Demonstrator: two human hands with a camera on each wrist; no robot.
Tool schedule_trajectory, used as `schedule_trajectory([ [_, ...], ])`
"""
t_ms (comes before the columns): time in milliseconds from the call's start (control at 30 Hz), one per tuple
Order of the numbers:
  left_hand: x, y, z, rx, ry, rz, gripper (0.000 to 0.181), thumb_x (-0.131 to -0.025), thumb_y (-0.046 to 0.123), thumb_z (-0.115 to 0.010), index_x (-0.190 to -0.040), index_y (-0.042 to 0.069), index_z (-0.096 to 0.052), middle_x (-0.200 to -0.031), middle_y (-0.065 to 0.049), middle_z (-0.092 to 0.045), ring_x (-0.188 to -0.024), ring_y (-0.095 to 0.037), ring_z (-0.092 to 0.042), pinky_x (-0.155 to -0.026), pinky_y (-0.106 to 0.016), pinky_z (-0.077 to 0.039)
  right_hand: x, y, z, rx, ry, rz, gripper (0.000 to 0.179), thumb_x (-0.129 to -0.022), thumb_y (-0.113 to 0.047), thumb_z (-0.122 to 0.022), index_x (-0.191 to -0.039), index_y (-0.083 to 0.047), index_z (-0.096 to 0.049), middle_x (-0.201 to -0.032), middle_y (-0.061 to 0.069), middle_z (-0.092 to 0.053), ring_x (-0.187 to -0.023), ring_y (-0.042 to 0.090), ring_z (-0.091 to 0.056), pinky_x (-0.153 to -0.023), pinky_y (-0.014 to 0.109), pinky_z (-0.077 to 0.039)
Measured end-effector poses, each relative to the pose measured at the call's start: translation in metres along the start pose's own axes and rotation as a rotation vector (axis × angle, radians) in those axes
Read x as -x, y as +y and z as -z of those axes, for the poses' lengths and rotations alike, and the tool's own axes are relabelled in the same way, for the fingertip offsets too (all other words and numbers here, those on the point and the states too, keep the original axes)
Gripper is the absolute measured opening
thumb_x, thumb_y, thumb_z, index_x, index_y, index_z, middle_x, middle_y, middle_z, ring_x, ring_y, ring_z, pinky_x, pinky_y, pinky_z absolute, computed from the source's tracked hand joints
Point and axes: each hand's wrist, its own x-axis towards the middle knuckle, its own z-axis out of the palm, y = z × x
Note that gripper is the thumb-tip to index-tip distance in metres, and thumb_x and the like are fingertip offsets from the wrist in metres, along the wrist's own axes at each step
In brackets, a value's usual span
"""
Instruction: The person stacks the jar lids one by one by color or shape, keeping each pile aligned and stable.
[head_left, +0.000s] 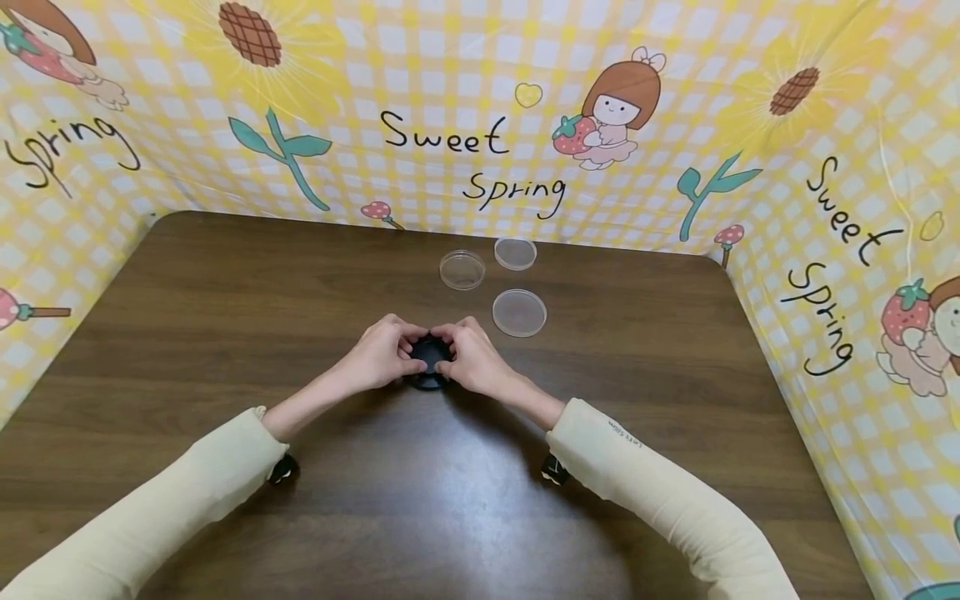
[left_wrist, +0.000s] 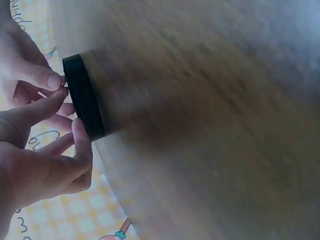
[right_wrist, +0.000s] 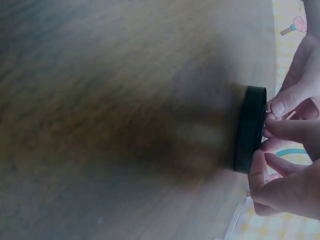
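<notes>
Left hand (head_left: 384, 355) at 9 o'clock, right hand (head_left: 476, 360) at 3: both part-closed, fingertips gripping the round black disc (head_left: 430, 353). Disc: on the table (head_left: 420, 517), broad face up, diameter level. Clear dishes (head_left: 519, 313): 12 to 2 o'clock.

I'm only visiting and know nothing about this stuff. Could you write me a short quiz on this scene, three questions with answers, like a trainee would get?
1. What colour is the round object held by the left hand and the right hand?
2. How many clear dishes lie on the table?
3. True or false: in the head camera's picture, the clear dishes appear lower down than the round object.

Key:
1. Black.
2. Three.
3. False: they appear higher up, nearer the patterned cloth at the back.
</notes>
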Motion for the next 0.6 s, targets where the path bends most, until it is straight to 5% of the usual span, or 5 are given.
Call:
schedule_trajectory([
  [367,0.002,-0.003,0.002,0.026,0.037,0.011,0.034,-0.079,0.004,-0.076,-0.112,-0.002,-0.068,-0.097,-0.016,-0.056,-0.081,-0.023,-0.059,-0.071,-0.031,-0.046,-0.006,-0.003,0.013,-0.013,-0.010,-0.013,0.046,-0.082,-0.004,-0.075,-0.125,0.002,-0.061,-0.107,0.017,-0.060,-0.102,0.027,-0.055,-0.085,0.032,-0.044],
  [600,-0.004,0.003,0.000,0.043,0.083,-0.016,0.039,-0.078,0.004,-0.077,-0.115,-0.001,-0.065,-0.094,-0.017,-0.057,-0.081,-0.024,-0.060,-0.075,-0.036,-0.046,-0.003,0.015,0.028,-0.005,0.013,-0.046,0.050,-0.081,-0.006,-0.075,-0.127,0.002,-0.060,-0.107,0.016,-0.063,-0.099,0.027,-0.056,-0.086,0.033,-0.043],
])
